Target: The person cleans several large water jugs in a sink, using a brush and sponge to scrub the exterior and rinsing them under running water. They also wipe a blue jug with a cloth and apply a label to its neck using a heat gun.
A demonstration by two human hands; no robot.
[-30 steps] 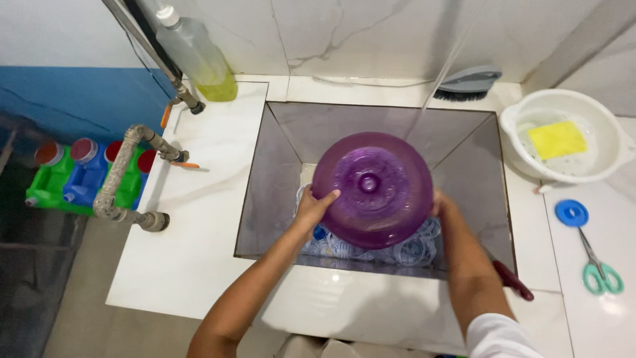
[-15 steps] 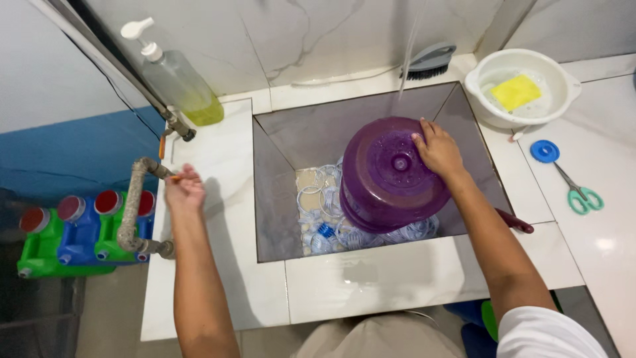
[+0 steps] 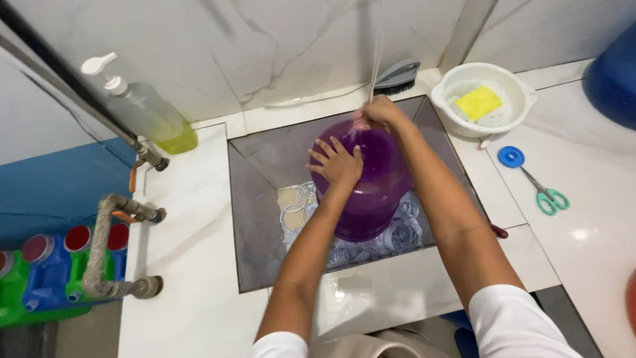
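A translucent purple water jug lies tilted in the grey sunken sink, its top end toward the back wall. My left hand lies flat on the jug's upper side with fingers spread. My right hand grips the jug's far end, where a thin stream of water falls onto it. Several clear plastic rings and caps lie in the sink under and beside the jug.
A soap pump bottle with yellow liquid stands at the back left by a pipe and tap. A white colander with a yellow sponge, a brush, a blue lid and green scissors are at the right.
My left hand left the tap at the left and came onto the jug. My right hand shifted to the jug's far end, and the jug is now tipped under the running water.
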